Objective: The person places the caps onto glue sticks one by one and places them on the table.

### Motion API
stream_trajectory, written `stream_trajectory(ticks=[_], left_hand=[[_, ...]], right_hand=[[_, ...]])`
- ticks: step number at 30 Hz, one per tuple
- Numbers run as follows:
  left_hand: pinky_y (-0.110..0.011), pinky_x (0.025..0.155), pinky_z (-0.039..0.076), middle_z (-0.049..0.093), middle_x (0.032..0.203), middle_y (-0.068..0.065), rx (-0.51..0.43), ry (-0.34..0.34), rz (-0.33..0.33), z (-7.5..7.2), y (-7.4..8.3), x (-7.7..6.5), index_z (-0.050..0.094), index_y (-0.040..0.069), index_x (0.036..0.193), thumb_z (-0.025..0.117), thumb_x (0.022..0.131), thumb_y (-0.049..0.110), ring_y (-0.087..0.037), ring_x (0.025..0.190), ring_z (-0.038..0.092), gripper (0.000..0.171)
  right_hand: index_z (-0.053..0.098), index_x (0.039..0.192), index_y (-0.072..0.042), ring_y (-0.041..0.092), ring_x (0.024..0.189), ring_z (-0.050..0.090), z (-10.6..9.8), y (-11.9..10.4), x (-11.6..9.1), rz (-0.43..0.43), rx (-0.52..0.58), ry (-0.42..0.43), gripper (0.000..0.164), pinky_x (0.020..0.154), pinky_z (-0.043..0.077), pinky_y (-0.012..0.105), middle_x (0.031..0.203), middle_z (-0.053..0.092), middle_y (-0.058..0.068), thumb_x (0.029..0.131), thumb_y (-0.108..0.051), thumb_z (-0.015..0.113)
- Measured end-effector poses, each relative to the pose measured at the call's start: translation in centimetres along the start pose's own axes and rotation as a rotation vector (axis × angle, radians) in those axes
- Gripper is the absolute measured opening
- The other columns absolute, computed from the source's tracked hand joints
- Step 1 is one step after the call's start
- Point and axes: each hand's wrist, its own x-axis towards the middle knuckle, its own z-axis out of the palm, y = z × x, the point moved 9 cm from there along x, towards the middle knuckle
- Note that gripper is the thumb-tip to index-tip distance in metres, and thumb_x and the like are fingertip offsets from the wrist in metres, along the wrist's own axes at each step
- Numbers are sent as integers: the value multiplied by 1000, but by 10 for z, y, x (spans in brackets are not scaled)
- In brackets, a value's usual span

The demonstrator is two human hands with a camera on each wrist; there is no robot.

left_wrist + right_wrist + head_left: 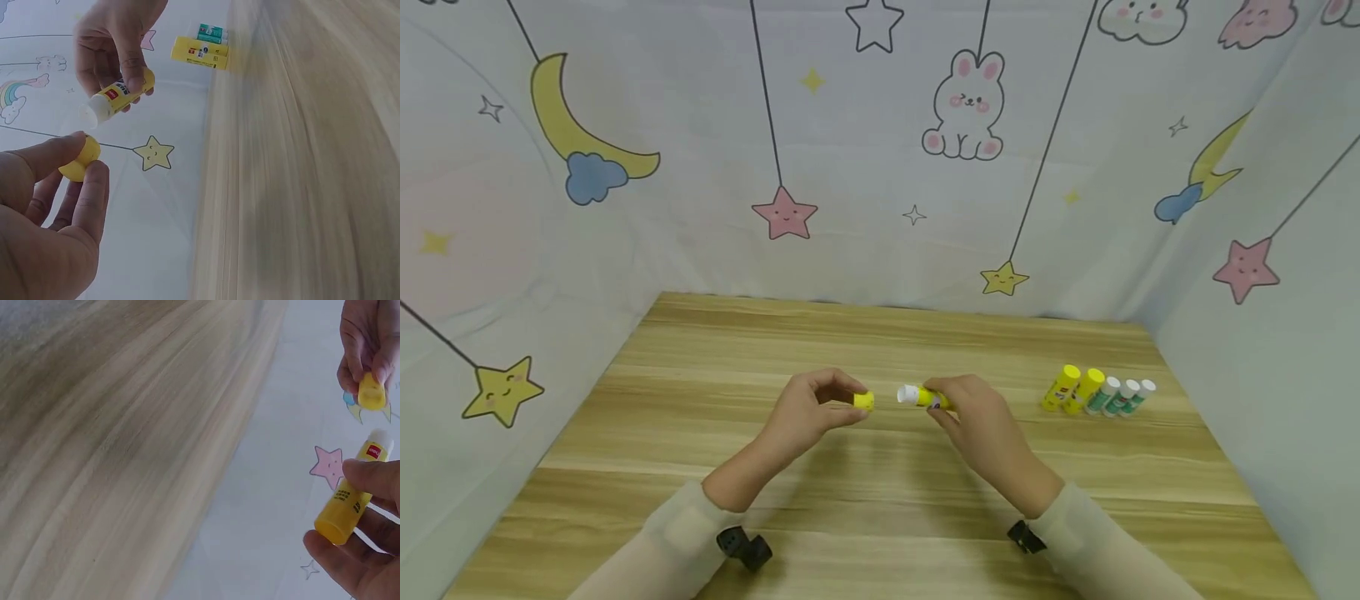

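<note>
My left hand (808, 410) pinches a yellow cap (864, 402) between thumb and fingertips. Across a small gap, my right hand (981, 417) holds a yellow glue stick (922, 397) lying roughly level, its white uncapped end pointing at the cap. In the left wrist view the glue stick's white end (95, 112) sits just above the cap (81, 159). The right wrist view shows the thumb and fingers around the yellow barrel (344, 503), which bears a red label and dark print. Both hands are raised over the wooden table (865, 517).
Right of my right hand, two yellow glue sticks (1073, 390) stand upright in a row with several smaller green glue sticks (1120, 397) with white caps. A white cloth (865, 150) printed with stars, moons and a bunny hangs around the table's back and sides.
</note>
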Motion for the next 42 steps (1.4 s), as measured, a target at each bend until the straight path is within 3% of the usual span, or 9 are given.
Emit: stream_trajectory(ticks=[5,7,13,23,42], left_hand=[[-34,73,54,65,101,-3,-26,-4,-16,2,1,1,71,13,95,80,74,15,-21,92,62,23],[-34,73,54,65,102,-6,-28,-11,-17,3,8,-2,70,9,96,79,75,12,-24,93,62,23],[-35,72,54,66,98,-2,-15,-1,6,4,4,-1,71,15,93,82,72,20,-21,90,63,24],[-36,70,54,66,94,-1,-9,6,18,5,1,0,71,19,92,83,70,24,-20,87,63,25],[-37,69,54,67,93,1,6,8,21,8,3,-1,71,20,90,83,70,21,-19,87,63,23]], right_hand=[[64,113,-4,19,95,56,-5,-21,-2,-170,-93,53,38,79,51,28,104,63,4,78,-8,76],[65,112,-2,20,95,57,-5,-27,-3,-214,-139,63,38,81,50,29,104,64,5,77,-6,77],[67,108,0,22,91,58,-5,-38,-4,-286,-200,93,35,82,50,31,100,65,9,74,-3,78],[69,105,-1,23,89,59,-7,-45,-6,-307,-228,142,36,82,50,34,96,65,9,71,-4,81],[68,104,-1,22,88,58,-2,-53,-2,-332,-239,121,31,78,51,32,96,65,8,75,-6,78]])
